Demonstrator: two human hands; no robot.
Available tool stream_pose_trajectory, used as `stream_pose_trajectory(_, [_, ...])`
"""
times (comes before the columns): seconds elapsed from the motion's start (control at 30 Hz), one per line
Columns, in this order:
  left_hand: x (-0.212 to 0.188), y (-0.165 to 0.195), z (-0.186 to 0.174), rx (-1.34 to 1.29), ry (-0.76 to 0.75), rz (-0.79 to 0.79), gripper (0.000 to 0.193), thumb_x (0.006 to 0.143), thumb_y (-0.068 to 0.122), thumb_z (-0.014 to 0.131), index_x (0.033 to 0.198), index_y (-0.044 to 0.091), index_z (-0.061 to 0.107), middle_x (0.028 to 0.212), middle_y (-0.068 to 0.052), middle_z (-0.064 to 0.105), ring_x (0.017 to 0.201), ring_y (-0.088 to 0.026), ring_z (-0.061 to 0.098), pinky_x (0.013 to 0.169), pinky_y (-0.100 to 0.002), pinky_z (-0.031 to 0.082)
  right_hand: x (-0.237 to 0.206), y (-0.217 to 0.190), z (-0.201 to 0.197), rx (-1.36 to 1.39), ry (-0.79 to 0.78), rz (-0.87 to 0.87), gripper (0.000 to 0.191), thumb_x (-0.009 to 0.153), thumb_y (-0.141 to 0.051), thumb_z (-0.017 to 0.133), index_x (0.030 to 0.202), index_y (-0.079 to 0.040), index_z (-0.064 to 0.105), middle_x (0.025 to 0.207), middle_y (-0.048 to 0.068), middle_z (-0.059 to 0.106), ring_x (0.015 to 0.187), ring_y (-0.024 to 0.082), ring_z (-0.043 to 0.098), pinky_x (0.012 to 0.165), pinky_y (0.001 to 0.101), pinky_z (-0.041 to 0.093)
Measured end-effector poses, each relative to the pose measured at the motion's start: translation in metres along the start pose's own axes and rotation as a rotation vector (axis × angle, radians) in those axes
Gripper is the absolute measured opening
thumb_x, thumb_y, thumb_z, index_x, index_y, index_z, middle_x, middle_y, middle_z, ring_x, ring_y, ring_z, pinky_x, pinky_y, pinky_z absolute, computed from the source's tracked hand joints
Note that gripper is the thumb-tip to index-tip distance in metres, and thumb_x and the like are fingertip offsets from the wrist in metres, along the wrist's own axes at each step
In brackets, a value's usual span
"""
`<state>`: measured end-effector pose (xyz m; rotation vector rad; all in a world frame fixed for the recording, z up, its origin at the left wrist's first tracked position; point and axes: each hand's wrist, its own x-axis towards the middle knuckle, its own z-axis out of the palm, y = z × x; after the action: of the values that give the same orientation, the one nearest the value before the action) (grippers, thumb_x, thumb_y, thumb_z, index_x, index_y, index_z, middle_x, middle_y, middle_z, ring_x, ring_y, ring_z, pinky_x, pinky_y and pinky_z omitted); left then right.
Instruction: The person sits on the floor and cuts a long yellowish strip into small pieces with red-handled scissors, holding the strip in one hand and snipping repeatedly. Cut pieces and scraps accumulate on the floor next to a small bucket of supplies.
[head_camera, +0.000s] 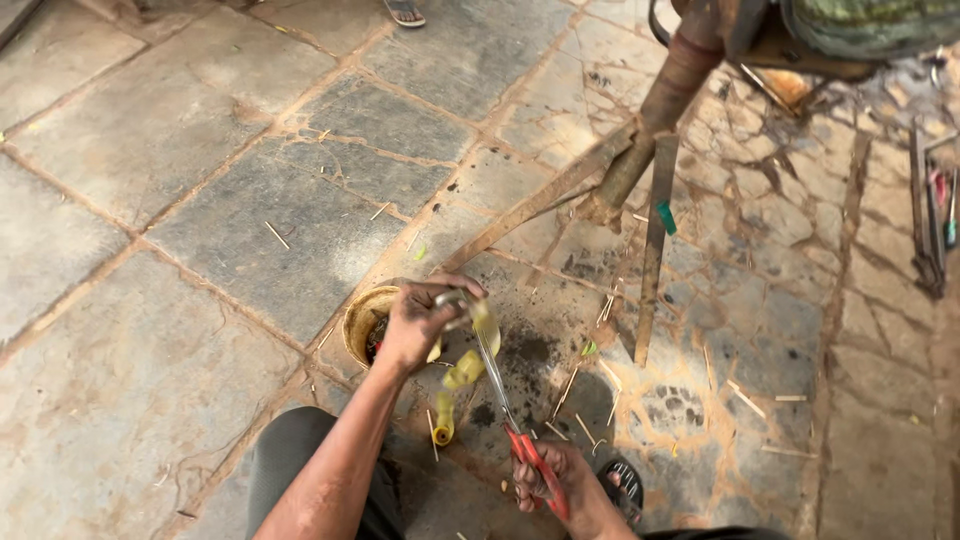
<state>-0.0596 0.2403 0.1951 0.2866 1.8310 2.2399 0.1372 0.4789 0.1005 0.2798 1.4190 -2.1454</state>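
Roughly, left to right. Small round bowl (362, 318) sits on the stone floor (200, 220), dark bits inside, partly hidden behind the left hand (418, 322). Left hand fingers are curled tight around a small metal part (452, 299) at the top of a yellow plastic strip (470, 365); the strip hangs and curls down from there, its end resting near the floor just beside the person's knee. Right hand (545, 478) is wrapped closed on the red handles of the pliers (510, 420), long nose running up to meet the part at the left hand. Can't tell exactly what the tips bite, too small.

Judgement on doing this well: keep the left grip firm and still, let the pliers do the pulling or twisting; keep the nose in line with the part so it doesn't slip off. Keep the strip clear of the tips. Work over the bowl so loose bits drop in.

Further right: rusty metal stand legs (640, 150), flat bar (655, 250) leaning, tools (930, 230) at far edge.
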Motion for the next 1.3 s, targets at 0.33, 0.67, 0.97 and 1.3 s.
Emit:
stream_pose_trajectory(0.33, [-0.005,-0.012,0.017,0.165,-0.169,0.132,0.027,0.072,-0.006,0.060,0.090,0.003,0.080,0.107,-0.005,0.079,0.098,-0.017,0.072,0.090,-0.034,0.060,0.000,-0.010,-0.002,-0.076,0.141,-0.094,0.023,0.082,-0.018,0.085,0.087,0.001,0.071,0.067,0.005,0.067,0.053,0.013,0.061,0.051,0.0284,0.052])
stream_pose_trajectory(0.67, [-0.002,-0.019,0.016,0.185,-0.166,0.210,0.023,0.070,-0.006,0.063,0.085,0.000,0.078,0.108,-0.009,0.079,0.100,-0.017,0.073,0.089,-0.034,0.059,0.004,-0.017,0.005,-0.154,0.302,-0.040,0.015,0.082,-0.008,0.083,0.083,0.003,0.074,0.059,0.004,0.066,0.044,0.009,0.054,0.038,0.0253,0.047])
stream_pose_trajectory(0.97, [-0.008,-0.020,0.025,0.138,-0.166,0.113,0.027,0.074,-0.004,0.063,0.092,0.007,0.080,0.109,-0.006,0.079,0.097,-0.016,0.075,0.082,-0.035,0.064,0.004,-0.015,0.000,-0.281,0.309,-0.103,0.016,0.084,-0.010,0.083,0.085,0.002,0.071,0.062,0.005,0.068,0.043,0.009,0.056,0.038,0.0244,0.049])
stream_pose_trajectory(1.3, [-0.014,-0.030,0.032,0.081,-0.233,0.227,0.021,0.077,-0.004,0.065,0.092,0.001,0.080,0.113,-0.009,0.079,0.104,-0.018,0.075,0.093,-0.034,0.062,0.003,-0.018,0.002,-0.252,0.318,-0.131,0.021,0.084,-0.015,0.081,0.085,0.001,0.068,0.062,0.004,0.063,0.047,0.012,0.055,0.042,0.0265,0.047])
